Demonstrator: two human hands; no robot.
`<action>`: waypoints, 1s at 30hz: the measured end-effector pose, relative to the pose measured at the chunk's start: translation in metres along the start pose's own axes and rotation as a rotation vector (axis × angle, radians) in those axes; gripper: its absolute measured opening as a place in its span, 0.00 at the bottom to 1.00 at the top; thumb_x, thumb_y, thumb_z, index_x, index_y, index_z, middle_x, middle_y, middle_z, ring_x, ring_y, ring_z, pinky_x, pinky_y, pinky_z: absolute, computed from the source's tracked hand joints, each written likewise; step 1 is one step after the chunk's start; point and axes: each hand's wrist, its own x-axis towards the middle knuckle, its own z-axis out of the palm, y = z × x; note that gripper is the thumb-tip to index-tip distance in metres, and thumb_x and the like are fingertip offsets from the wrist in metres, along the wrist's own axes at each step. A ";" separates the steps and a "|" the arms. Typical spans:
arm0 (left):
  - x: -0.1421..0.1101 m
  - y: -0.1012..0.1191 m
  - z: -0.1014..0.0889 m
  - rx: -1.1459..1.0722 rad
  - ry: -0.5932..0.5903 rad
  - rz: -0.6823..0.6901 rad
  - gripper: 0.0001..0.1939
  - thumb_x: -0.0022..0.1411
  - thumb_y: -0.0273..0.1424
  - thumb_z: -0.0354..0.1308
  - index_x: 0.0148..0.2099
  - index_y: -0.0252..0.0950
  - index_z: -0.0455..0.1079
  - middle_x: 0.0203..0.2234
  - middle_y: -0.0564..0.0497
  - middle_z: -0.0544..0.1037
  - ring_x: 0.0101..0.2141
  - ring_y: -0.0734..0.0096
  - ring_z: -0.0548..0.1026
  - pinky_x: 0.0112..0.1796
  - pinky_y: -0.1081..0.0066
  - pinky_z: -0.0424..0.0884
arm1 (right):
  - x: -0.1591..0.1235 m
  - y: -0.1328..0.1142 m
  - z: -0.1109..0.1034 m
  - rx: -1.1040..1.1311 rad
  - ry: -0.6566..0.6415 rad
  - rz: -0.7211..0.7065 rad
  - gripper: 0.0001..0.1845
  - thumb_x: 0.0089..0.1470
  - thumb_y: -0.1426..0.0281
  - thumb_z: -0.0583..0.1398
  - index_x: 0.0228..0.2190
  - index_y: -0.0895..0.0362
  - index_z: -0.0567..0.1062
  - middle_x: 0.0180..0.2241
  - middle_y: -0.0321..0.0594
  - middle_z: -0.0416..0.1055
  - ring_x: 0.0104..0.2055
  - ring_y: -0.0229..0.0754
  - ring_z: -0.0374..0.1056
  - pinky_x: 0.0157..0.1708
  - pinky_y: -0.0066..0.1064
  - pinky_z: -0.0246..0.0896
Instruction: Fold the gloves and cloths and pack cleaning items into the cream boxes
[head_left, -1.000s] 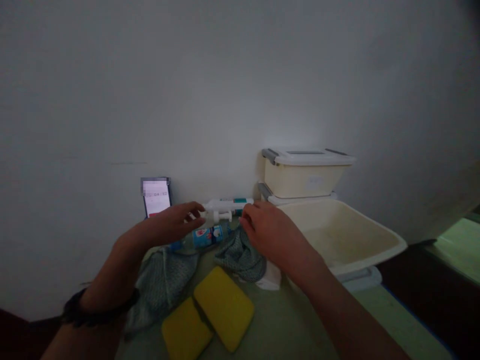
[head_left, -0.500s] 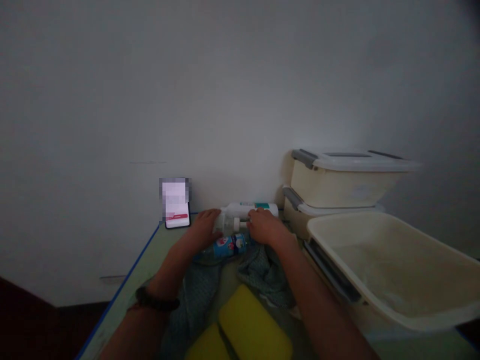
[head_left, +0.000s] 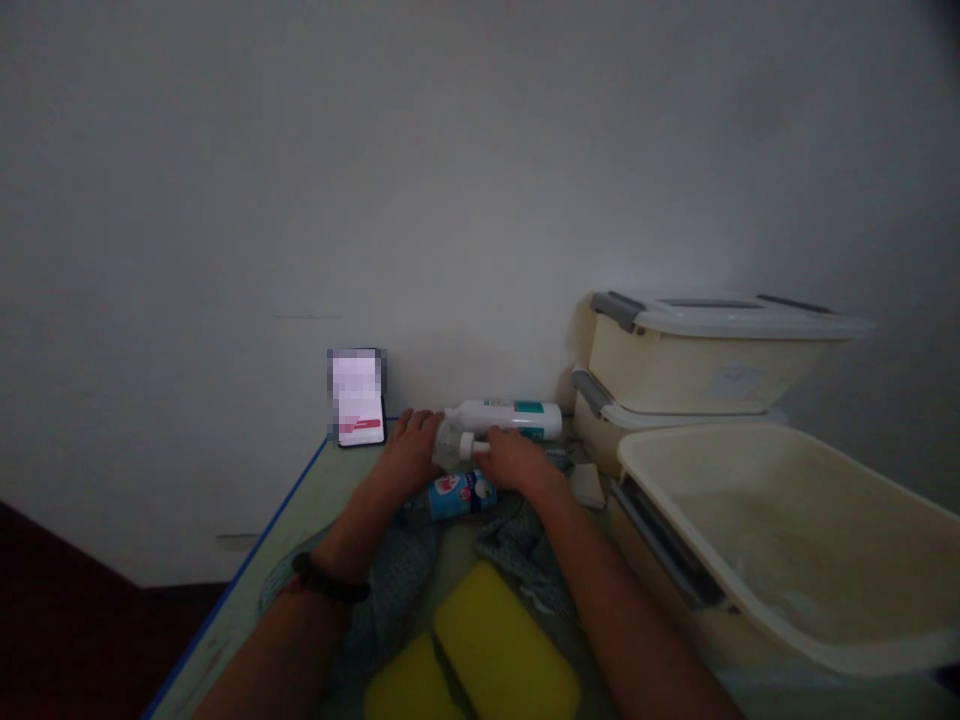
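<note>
A clear pump bottle point(head_left: 449, 442) lies on its side with its white collar and nozzle pointing right. My left hand point(head_left: 409, 452) is closed round its body from the left. At the nozzle end, my right hand point(head_left: 516, 462) has its fingers curled over the pump; the fingertips are partly hidden. Just behind lies a white bottle point(head_left: 495, 415) with a green label, against the wall. In front of both hands is a bottle with a blue label point(head_left: 454, 496), its left end partly covered by my left wrist.
Two yellow sponges point(head_left: 506, 640) and grey-blue cloths point(head_left: 397, 580) lie nearest me. A lit phone point(head_left: 360, 400) leans on the wall at left. Lidded cream boxes point(head_left: 675, 370) are stacked at right, behind an open cream bin point(head_left: 637, 450). A blue edge point(head_left: 277, 505) borders the table.
My view has turned right, so everything shifts. Both hands have come down onto the clear pump bottle, the left at its body and the right at its nozzle.
</note>
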 end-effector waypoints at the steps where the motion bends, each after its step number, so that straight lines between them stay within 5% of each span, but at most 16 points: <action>1: -0.001 0.000 -0.001 0.005 -0.003 -0.004 0.34 0.48 0.31 0.61 0.58 0.29 0.57 0.54 0.34 0.63 0.57 0.46 0.56 0.55 0.51 0.50 | 0.000 0.001 -0.001 0.009 0.007 -0.019 0.20 0.55 0.62 0.52 0.44 0.62 0.70 0.45 0.54 0.71 0.47 0.49 0.68 0.42 0.34 0.60; 5: -0.004 -0.002 -0.012 0.002 -0.041 0.020 0.35 0.47 0.30 0.62 0.58 0.33 0.58 0.53 0.37 0.65 0.55 0.49 0.59 0.53 0.54 0.55 | 0.002 0.004 -0.008 0.033 0.106 -0.043 0.26 0.57 0.56 0.47 0.44 0.62 0.70 0.46 0.54 0.69 0.50 0.50 0.64 0.45 0.35 0.58; 10: -0.006 -0.009 -0.023 -0.013 -0.073 0.038 0.33 0.45 0.29 0.63 0.55 0.36 0.61 0.50 0.39 0.68 0.51 0.52 0.65 0.50 0.59 0.60 | 0.006 0.007 -0.008 0.022 0.248 -0.005 0.22 0.57 0.64 0.49 0.49 0.63 0.66 0.50 0.54 0.64 0.53 0.49 0.59 0.49 0.35 0.54; 20: -0.004 -0.013 -0.014 -0.107 -0.056 0.000 0.30 0.44 0.32 0.63 0.52 0.35 0.65 0.48 0.39 0.71 0.48 0.50 0.68 0.49 0.58 0.60 | 0.019 0.030 0.008 -0.027 0.314 0.057 0.28 0.57 0.60 0.50 0.54 0.63 0.61 0.57 0.53 0.57 0.59 0.50 0.50 0.55 0.39 0.43; 26: -0.012 -0.013 -0.037 -0.198 -0.119 0.009 0.32 0.42 0.28 0.63 0.53 0.35 0.66 0.48 0.40 0.72 0.48 0.49 0.69 0.49 0.59 0.62 | 0.017 0.034 0.007 -0.069 0.359 0.142 0.20 0.52 0.68 0.53 0.47 0.59 0.68 0.52 0.53 0.62 0.53 0.54 0.56 0.49 0.42 0.48; 30: -0.018 -0.012 -0.054 -0.188 -0.180 0.042 0.31 0.45 0.22 0.55 0.55 0.38 0.65 0.51 0.43 0.72 0.50 0.55 0.69 0.50 0.61 0.62 | 0.019 0.036 0.014 -0.081 0.378 0.141 0.23 0.49 0.73 0.55 0.50 0.58 0.65 0.51 0.51 0.64 0.55 0.51 0.54 0.54 0.41 0.40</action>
